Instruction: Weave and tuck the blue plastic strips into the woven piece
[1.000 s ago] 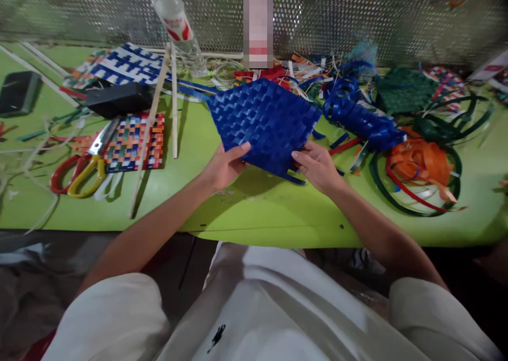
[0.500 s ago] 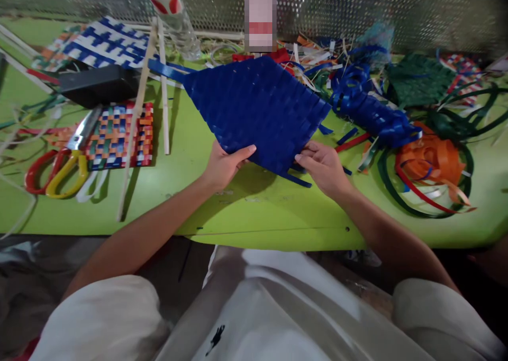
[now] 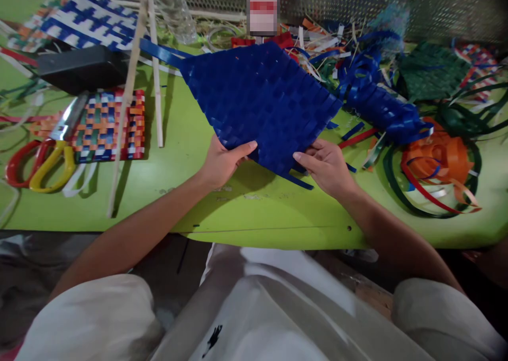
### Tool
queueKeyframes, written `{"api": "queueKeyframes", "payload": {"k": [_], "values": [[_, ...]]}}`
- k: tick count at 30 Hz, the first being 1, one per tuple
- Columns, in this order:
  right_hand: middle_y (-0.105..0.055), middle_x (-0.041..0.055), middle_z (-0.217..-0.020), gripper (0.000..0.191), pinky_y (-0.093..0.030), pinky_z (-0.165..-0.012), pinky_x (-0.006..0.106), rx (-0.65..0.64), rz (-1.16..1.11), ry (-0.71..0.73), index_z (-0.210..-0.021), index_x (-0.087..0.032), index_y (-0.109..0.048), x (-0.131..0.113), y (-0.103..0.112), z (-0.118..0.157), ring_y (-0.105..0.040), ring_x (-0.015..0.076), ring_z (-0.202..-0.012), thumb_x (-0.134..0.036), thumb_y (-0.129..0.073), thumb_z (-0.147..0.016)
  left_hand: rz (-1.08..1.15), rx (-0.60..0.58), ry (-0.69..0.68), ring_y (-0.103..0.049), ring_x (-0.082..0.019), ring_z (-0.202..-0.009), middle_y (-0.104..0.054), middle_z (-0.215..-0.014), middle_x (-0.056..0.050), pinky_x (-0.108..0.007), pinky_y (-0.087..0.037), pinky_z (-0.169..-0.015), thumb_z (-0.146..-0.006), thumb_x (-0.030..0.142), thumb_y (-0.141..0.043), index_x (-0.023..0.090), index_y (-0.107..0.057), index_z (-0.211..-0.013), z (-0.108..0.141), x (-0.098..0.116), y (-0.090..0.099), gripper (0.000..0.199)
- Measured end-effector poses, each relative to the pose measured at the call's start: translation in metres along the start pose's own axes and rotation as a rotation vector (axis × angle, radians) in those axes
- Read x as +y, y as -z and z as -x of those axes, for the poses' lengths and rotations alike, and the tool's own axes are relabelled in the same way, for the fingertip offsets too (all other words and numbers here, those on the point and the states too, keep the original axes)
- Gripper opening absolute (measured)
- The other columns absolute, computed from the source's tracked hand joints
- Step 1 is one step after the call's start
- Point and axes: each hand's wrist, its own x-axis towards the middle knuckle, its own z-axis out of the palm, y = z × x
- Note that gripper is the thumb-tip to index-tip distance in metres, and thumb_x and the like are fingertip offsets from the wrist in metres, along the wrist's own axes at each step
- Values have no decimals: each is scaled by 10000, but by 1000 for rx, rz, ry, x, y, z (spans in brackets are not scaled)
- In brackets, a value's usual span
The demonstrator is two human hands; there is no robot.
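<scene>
A blue woven sheet (image 3: pixel 257 101) of flat plastic strips is held by both hands, spread beyond and between them over the table (image 3: pixel 254 213). Its near left edge is pinched by the left hand (image 3: pixel 224 162), with the thumb laid on top and the fingers partly hidden underneath. Its near right edge is gripped by the right hand (image 3: pixel 327 168), again with the thumb uppermost. Between the hands, a loose strip end (image 3: pixel 299 181) is left jutting from the near corner, while a longer blue tail (image 3: pixel 159 53) is extended from the far corner, ahead and to the left of the left hand. Farther left of that hand, a wooden stick (image 3: pixel 123 112) is laid across a multicoloured checkered weave (image 3: pixel 99 117), beside which scissors (image 3: pixel 59 133) with one red and one yellow handle are placed. Beyond these, a black box (image 3: pixel 81 70) and a blue-and-white woven mat (image 3: pixel 93 19) are seen. To the right of the right hand, an orange strap coil (image 3: pixel 438 157) is ringed by a dark green strap; ahead of it, a blue strap bundle (image 3: pixel 387 109) is heaped near a green woven piece (image 3: pixel 432 72).
</scene>
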Motion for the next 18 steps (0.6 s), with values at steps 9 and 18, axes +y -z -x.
{"api": "queueKeyframes", "payload": {"k": [9,18], "values": [[-672,-23,-708,358,-586,-617,322,14,121,21,-924,-236,-838,-17,-4,5,-628,155,-648,-502,-1044,-800,-115,-5,-27,-606,-178,-550,-537,-620,21,-412,-669,-579,-820,631,-1005,247,-648,-774,5,-4,2,526],[-617,-40,-690,435,-469,-537,289,44,172,39,-972,-245,-794,-8,-7,4,-531,125,-593,-627,-972,-866,1,45,-10,-823,-301,-861,-800,-921,-52,-481,-778,-748,-746,714,-1038,235,-770,-1027,6,-14,-2,616]]}}
